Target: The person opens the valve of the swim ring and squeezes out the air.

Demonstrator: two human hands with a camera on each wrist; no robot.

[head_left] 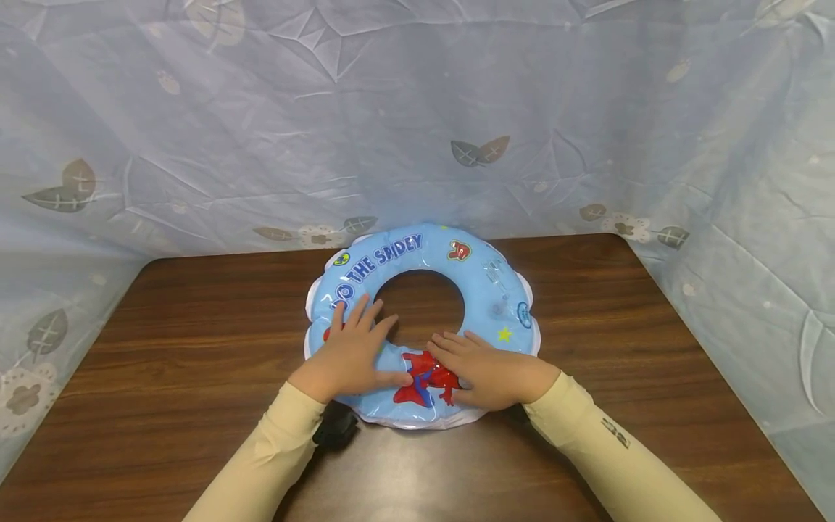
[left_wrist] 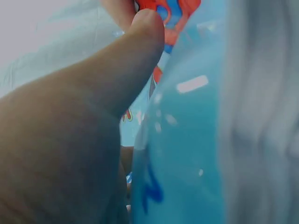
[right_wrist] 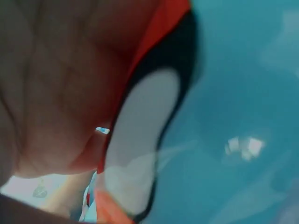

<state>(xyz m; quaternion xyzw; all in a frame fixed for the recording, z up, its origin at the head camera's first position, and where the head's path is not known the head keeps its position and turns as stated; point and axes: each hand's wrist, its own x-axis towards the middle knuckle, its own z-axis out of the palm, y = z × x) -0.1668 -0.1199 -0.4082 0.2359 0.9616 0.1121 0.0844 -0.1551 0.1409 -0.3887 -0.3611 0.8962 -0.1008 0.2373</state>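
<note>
A light-blue inflated swim ring (head_left: 433, 250) with a pale scalloped edge lies flat on the table. It bears blue lettering and a red-and-blue printed figure. My left hand (head_left: 352, 355) rests on the ring's near-left part, fingers spread and fairly straight, thumb toward the figure. Across the near-right part lies my right hand (head_left: 489, 371), fingers extended, covering some of the figure. In the left wrist view, the thumb lies along the ring's glossy blue surface (left_wrist: 187, 144). The right wrist view has the palm against the printed vinyl (right_wrist: 233, 112); those fingertips are hidden.
The brown wood-grain table (head_left: 215, 348) reaches back to a pale grey-blue curtain (head_left: 404, 123) with leaf prints, which also hangs at both sides. A small black object (head_left: 335, 426) shows beneath the left wrist.
</note>
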